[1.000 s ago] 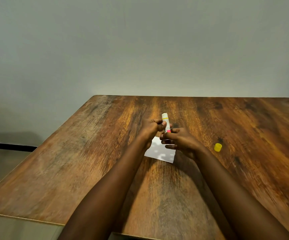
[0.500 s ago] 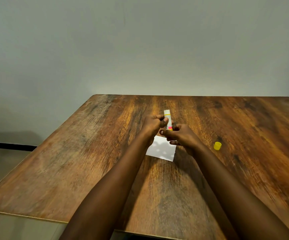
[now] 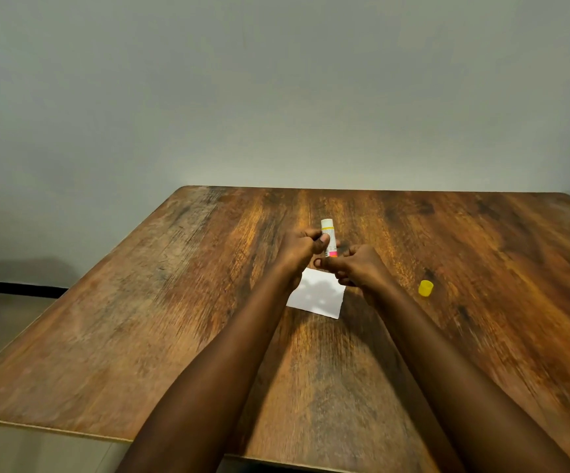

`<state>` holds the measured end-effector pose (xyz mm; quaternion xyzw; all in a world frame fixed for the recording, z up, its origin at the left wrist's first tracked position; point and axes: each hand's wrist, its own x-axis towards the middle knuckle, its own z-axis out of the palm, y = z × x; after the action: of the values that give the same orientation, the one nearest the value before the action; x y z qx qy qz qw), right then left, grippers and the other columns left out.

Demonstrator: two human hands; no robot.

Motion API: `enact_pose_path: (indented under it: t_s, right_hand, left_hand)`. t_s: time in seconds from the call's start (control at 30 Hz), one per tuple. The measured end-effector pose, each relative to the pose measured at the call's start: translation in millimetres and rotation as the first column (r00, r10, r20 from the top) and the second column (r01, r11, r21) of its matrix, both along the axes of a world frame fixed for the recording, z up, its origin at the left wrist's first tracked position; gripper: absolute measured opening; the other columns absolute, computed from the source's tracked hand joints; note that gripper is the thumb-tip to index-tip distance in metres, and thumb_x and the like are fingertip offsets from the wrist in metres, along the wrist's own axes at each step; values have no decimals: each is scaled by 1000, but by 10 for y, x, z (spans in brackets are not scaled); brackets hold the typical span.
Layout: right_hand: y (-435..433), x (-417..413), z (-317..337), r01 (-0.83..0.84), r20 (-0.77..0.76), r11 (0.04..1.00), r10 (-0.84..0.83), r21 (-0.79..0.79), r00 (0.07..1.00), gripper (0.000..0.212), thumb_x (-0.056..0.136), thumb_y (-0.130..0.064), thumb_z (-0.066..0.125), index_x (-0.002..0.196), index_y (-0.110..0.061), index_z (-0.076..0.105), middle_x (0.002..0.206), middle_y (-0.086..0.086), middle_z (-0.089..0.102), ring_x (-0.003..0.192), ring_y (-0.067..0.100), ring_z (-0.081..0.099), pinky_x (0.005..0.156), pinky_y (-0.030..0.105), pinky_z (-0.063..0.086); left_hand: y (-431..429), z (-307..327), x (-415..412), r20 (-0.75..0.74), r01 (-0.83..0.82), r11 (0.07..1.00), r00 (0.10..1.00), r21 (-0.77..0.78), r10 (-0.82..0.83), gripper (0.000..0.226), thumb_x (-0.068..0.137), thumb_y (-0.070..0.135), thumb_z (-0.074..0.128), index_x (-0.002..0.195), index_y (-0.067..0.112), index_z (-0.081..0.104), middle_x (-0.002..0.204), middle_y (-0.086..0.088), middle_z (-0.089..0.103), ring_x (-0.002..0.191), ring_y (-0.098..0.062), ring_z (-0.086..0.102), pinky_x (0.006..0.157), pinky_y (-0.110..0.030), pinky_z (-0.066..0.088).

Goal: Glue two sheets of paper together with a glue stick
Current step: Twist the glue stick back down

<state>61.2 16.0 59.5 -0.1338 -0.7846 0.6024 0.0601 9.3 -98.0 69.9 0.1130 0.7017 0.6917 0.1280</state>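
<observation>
the left hand [image 3: 300, 248] has its fingers curled round the middle of the glue stick [image 3: 328, 232] and its thumb pressed across the tube, holding it roughly upright with the white uncapped tip sticking out above the fist. the right hand [image 3: 358, 265], just beside the left and a little nearer the person, pinches the pink bottom end of the stick between thumb and fingertips; its other fingers are curled under. both hands are raised above the wooden table [image 3: 133, 336]. white paper [image 3: 318, 298] lies flat directly below the two hands, with their shadow on it; whether it is one sheet or two stacked cannot be told. the yellow cap [image 3: 425, 288] stands on the table, out to the right of the right hand and apart from it.
</observation>
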Motion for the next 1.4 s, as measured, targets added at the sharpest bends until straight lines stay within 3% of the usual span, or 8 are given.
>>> enact_pose_path:
  t_s: [0.13,0.23,0.43,0.53,0.73,1.0,1.1,1.4]
  right_hand:
    - [94,4,17,-157,85,961,180,-230,980,18,82,-14,69,95,-1,69,86,11,69,79,17,66,73,29,55]
    - [135,10,45,-148,106,903,207,-404,973,13,84,-5,63,93,3,69,82,13,73,73,18,72,64,27,59]
    - [53,-13,14,-2,67,996,9,-93,998,20,68,-8,79,76,4,65,72,13,64,57,13,63,53,22,48]
    - [17,-35,-9,-9,20,1000,9,-6,1000,23,69,-15,80,71,-2,61,68,7,62,61,12,57,57,23,47]
    - [116,4,7,-172,108,912,227,-374,968,11,84,-8,63,90,-2,70,86,11,73,78,17,72,71,28,57]
    - [-33,46,13,19,90,957,7,-288,996,20,72,3,72,89,7,62,75,16,63,54,11,66,53,20,49]
    - [-60,36,-7,52,47,969,-41,-241,998,28,70,2,74,89,-4,55,74,12,64,62,14,62,58,23,50]
    - [34,43,-36,-94,87,873,154,-478,984,11,84,-5,62,89,3,68,80,13,72,71,18,70,69,28,56]
  left_hand:
    - [-23,-25,-22,0,-3,1000,1000,-14,3,29,94,5,50,119,-6,60,119,-18,66,108,-22,60,76,-18,49]
    - [-42,-38,-25,13,7,1000,1000,-12,-7,28,94,4,48,117,-7,61,115,-18,67,101,-16,59,90,-27,39]
    - [-36,-47,-12,1,13,1000,1000,-15,-13,26,92,3,52,113,-8,62,113,-19,67,86,-11,64,60,-9,49]
    - [-28,-55,-34,10,-3,1000,1000,-31,4,30,92,5,52,119,-8,60,118,-20,65,104,-25,63,67,-17,49]
    - [-88,-63,-76,42,2,1000,999,-6,-1,28,94,4,48,117,-7,60,115,-17,68,93,-10,60,88,-25,40]
    - [-51,-96,-51,22,-5,1000,1000,-23,5,30,92,4,52,119,-9,59,118,-20,65,102,-20,63,80,-21,49]
    - [-29,-98,-49,46,-22,1000,999,-19,23,33,92,4,53,122,-9,57,123,-20,63,116,-29,58,94,-34,48]
    - [-33,-113,-60,90,0,1000,996,27,-3,29,94,4,49,117,-8,59,111,-16,68,82,-4,63,82,-18,45]
